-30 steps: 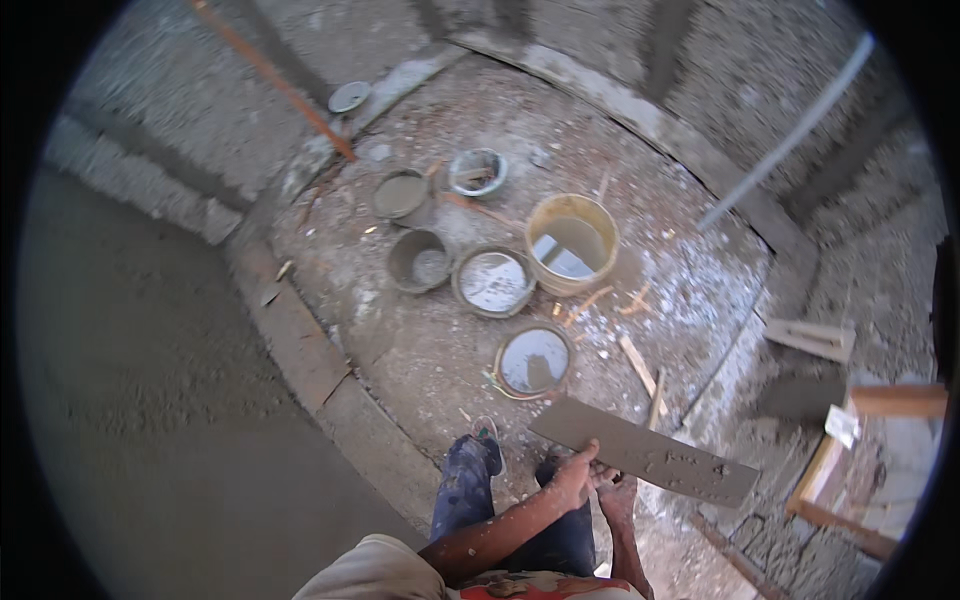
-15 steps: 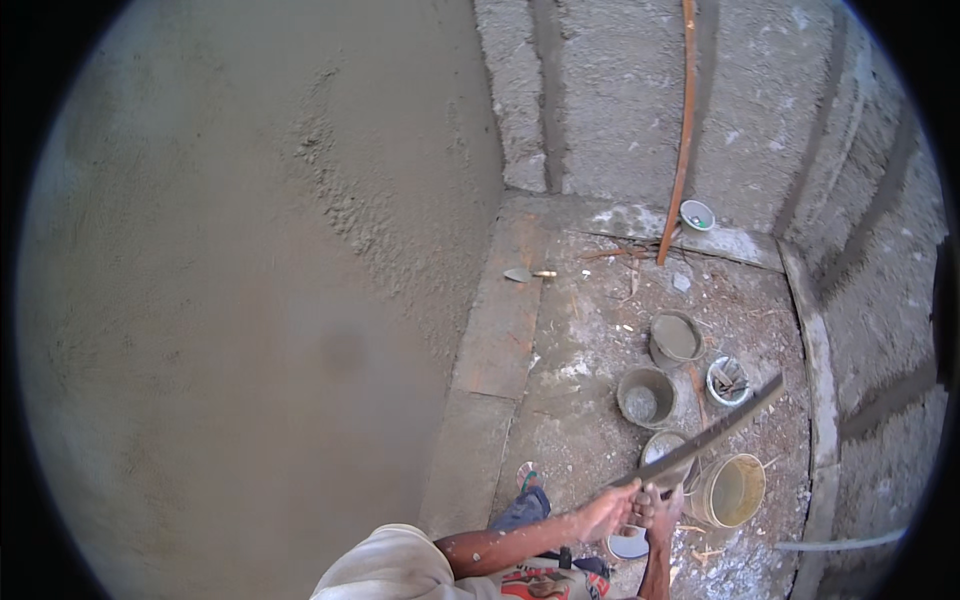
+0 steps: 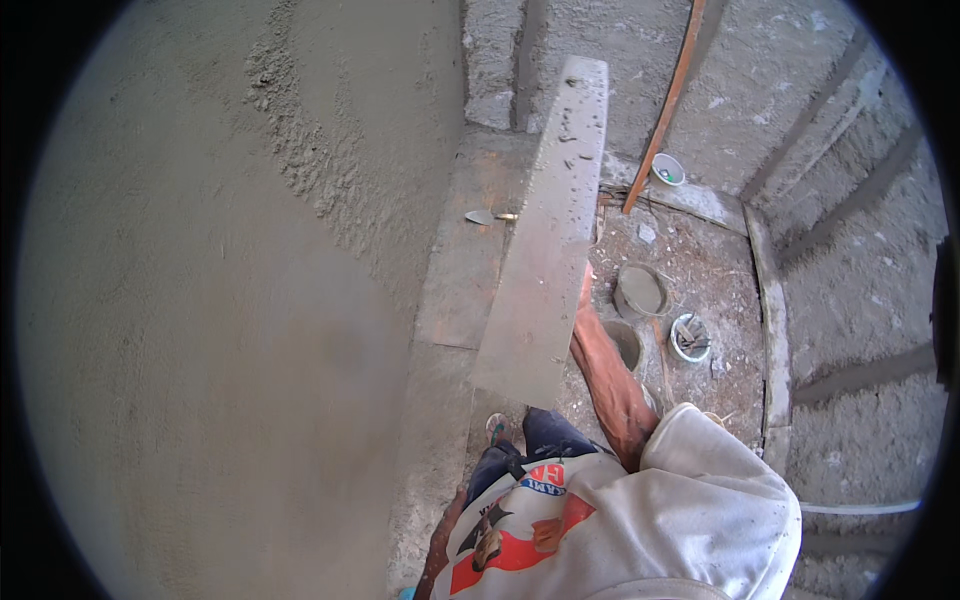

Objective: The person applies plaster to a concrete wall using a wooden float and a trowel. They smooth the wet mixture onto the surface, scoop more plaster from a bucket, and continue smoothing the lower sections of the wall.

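Observation:
A long grey straightedge board (image 3: 545,250), spattered with mortar, stands almost upright in front of me, close to the freshly plastered grey wall (image 3: 220,300). My right hand (image 3: 585,292) grips the board's right edge about halfway up, with the arm stretched out from my white sleeve. My left forearm (image 3: 445,535) hangs low beside my left thigh. Its hand is not clearly visible, and it does not touch the board.
On the dusty floor right of the board are a mortar pan (image 3: 640,290), a bucket (image 3: 625,340) and a white bowl (image 3: 690,335). A trowel (image 3: 480,216) lies on the concrete ledge. An orange pole (image 3: 665,105) leans in the corner beside a small bowl (image 3: 667,168).
The view has swung from the floor to the plastered wall. The board went from low and flat in both hands to nearly upright, held by the right hand alone.

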Action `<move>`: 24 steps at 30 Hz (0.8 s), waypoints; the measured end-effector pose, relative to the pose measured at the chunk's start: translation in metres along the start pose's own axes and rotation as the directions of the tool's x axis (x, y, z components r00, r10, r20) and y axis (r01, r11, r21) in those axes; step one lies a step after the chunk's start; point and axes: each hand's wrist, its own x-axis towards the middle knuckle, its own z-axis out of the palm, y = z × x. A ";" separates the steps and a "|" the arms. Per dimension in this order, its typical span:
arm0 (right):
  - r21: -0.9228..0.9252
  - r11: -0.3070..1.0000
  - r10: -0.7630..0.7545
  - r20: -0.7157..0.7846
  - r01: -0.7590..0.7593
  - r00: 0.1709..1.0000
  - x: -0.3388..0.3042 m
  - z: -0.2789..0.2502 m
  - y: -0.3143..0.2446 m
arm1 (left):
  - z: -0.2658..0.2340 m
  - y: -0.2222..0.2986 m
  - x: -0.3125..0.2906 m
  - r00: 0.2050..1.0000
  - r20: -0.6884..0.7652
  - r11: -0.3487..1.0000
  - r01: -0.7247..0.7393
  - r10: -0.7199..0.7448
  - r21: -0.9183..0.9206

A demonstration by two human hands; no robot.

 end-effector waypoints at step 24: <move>-0.322 0.890 -0.232 0.293 0.324 0.928 0.249 0.154 0.057 | -0.073 0.298 -0.058 0.222 -0.896 0.712 -0.689 0.385 0.136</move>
